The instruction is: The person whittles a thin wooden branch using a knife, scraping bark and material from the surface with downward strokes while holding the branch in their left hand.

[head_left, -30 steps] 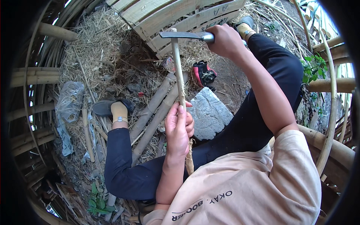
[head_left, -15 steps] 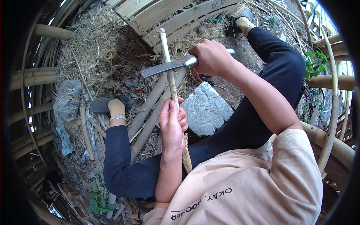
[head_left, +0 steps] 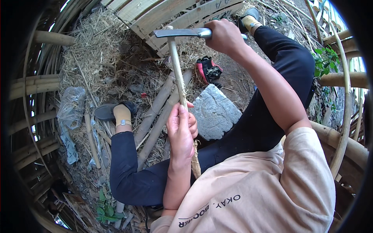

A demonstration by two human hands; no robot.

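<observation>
My left hand [head_left: 181, 126] is closed around a long pale wooden stick [head_left: 176, 66], which points away from me. The stick's near, frayed end [head_left: 196, 165] lies close to my shirt. My right hand [head_left: 227, 35] grips the handle of a square-ended metal knife [head_left: 182, 33]. Its blade lies crosswise over the stick, just below the knobbly far tip. Loose peeled fibres cling to the stick just above my left fingers. To the right of that hand sits a rough grey stone block [head_left: 215, 112], between my legs.
A slatted wooden crate [head_left: 167, 19] stands at the far side. Bamboo poles [head_left: 157, 105] lie on the straw-strewn ground, with a red and black bundle [head_left: 208, 70] beyond the stone. Clear plastic [head_left: 71, 106] is at the left. Bamboo rails [head_left: 344, 80] edge the right.
My right hand and the knife have moved away from me along the stick, up to its far tip. The red and black bundle now shows more fully. My left hand keeps its hold.
</observation>
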